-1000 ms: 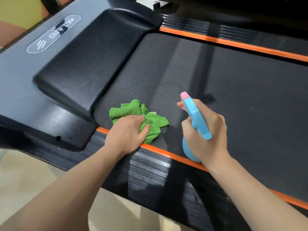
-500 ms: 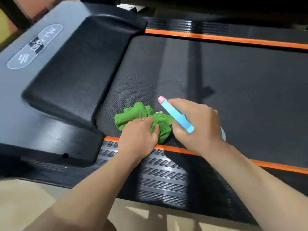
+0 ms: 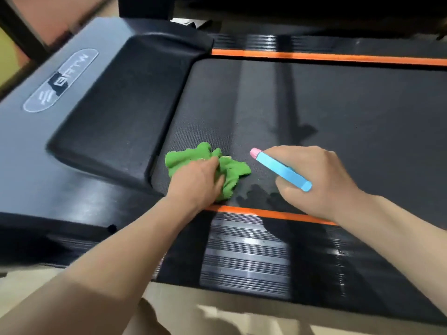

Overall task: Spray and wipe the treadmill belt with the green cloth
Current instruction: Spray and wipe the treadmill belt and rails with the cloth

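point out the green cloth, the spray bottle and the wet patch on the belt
green cloth (image 3: 235, 169), head view, bunched right part
spray bottle (image 3: 281, 171), head view, blue head
wet patch (image 3: 257, 195), head view, dark middle

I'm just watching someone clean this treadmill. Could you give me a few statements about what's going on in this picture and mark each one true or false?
1. The left hand grips a bunched green cloth on the treadmill belt. True.
2. The right hand holds a red spray bottle. False: the spray bottle is blue with a pink nozzle.
3. The nozzle points toward the cloth. True.
4. The cloth lies on the ribbed side rail. False: it lies on the belt, just inside the orange stripe.
5. A dark wet-looking patch shows on the belt between the hands. True.
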`<state>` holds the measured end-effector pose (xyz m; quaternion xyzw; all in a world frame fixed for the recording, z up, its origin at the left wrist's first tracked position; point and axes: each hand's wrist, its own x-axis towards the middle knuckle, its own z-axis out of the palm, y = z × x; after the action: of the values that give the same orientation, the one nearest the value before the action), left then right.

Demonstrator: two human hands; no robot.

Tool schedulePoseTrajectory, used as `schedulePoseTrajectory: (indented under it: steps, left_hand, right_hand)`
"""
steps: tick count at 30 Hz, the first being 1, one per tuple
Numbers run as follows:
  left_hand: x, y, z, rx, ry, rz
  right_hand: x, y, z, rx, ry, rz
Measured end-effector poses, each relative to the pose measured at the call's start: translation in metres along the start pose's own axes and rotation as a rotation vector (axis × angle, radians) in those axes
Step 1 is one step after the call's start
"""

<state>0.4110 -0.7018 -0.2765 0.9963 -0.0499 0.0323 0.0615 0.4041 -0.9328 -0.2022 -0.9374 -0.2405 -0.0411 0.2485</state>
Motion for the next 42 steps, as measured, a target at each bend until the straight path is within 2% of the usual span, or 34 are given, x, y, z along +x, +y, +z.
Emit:
schedulePoseTrajectory:
  steps: [4,6,8,11,13,15,16,18,21,25,28,42]
  left_hand:
    - [-0.003,-0.089,-0.038,0.308,0.015,-0.245]
    - [-0.004,-0.092,-0.038,0.259,0.001,-0.34]
    - [0.0,-0.052,-0.02,0.124,-0.035,-0.254]
    - [0.0,0.005,-0.001,0.106,-0.059,-0.026]
    - [0.0,-0.013,-0.008,0.058,-0.045,-0.076]
    - [-0.005,-0.052,-0.019,0.011,-0.041,-0.229]
    - [-0.012,-0.068,-0.025,0.007,-0.007,-0.294]
    - [-0.029,-0.083,-0.036,-0.08,0.186,-0.369]
    - [-0.046,-0.083,-0.048,-0.456,0.554,-0.569]
    - [-0.049,-0.082,-0.053,-0.647,0.759,-0.73]
    - [-0.049,-0.079,-0.052,-0.676,0.817,-0.751]
    - [-0.051,-0.074,-0.051,-0.715,0.81,-0.686]
  right_hand:
    - [-0.002,0.007,-0.009,-0.048,-0.105,0.005]
    - [-0.001,0.007,-0.008,-0.025,-0.13,-0.003]
    - [0.003,0.008,-0.005,-0.017,-0.144,-0.032]
    - [0.011,0.016,-0.003,-0.017,-0.15,-0.062]
    - [0.013,0.022,-0.003,-0.035,-0.174,-0.08]
    - [0.012,0.023,-0.001,-0.087,-0.243,-0.113]
    - [0.012,0.022,0.001,-0.125,-0.287,-0.133]
    - [0.017,0.016,0.007,-0.203,-0.374,-0.177]
    - [0.028,0.002,0.015,-0.205,-0.433,-0.206]
    - [0.042,-0.023,0.027,-0.207,-0.491,-0.232]
    - [0.05,-0.034,0.035,-0.227,-0.53,-0.207]
    - [0.051,-0.049,0.038,-0.244,-0.455,-0.244]
